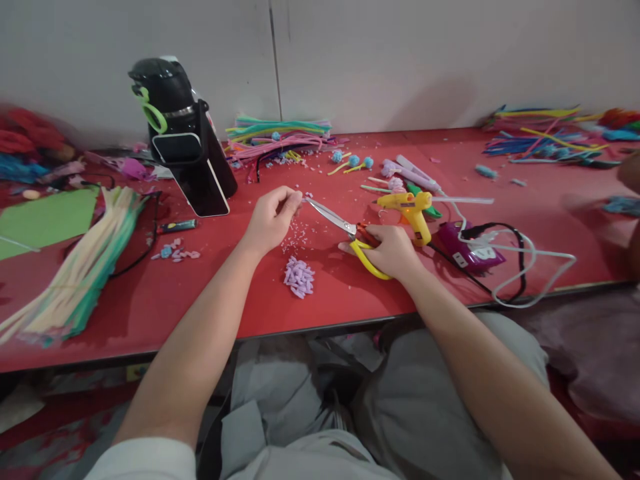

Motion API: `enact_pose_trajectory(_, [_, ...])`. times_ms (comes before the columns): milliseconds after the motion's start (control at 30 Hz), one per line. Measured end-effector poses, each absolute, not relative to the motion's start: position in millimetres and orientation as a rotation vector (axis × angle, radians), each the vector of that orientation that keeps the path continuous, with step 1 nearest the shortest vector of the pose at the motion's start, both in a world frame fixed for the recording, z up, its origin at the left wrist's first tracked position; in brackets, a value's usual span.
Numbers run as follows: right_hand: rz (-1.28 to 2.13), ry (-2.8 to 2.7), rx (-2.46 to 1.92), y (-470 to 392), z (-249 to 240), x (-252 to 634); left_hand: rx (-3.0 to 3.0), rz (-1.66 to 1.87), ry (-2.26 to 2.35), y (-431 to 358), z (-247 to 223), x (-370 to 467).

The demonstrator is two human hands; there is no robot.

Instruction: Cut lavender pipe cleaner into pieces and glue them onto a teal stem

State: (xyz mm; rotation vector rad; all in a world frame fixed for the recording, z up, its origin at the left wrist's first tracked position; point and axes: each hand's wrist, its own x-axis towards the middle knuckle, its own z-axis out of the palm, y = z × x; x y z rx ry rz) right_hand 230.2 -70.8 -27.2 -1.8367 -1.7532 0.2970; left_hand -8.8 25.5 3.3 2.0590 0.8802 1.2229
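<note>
My right hand (393, 250) grips a pair of scissors (333, 217) with yellow and red-orange handles, the blades pointing up and left. Close to the blade tips, my left hand (275, 217) is closed in a pinch. A tiny lilac bit (305, 197) shows at its fingertips; most of what it holds is hidden by the fingers. Below the hands, a small heap of lilac fuzzy pieces (299, 277) lies on the red table (330, 303). Fine lilac clippings (299, 238) are scattered between the left hand and the heap.
A yellow glue gun (413, 210) and a purple packet (467, 248) with cords lie to the right. At the back left stands a black bottle (165, 87) with a phone (203, 180) against it. Pipe cleaner bundles (95, 260) lie left. Another person's hand (631, 175) is at far right.
</note>
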Motion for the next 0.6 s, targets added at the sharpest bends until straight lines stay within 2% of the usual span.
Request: enact_pose_trajectory(600, [0.327, -1.720, -1.841, -73.0, -24.5, 227.5, 1.985, 1.192, 0.900, 24.6, 3.4, -6.7])
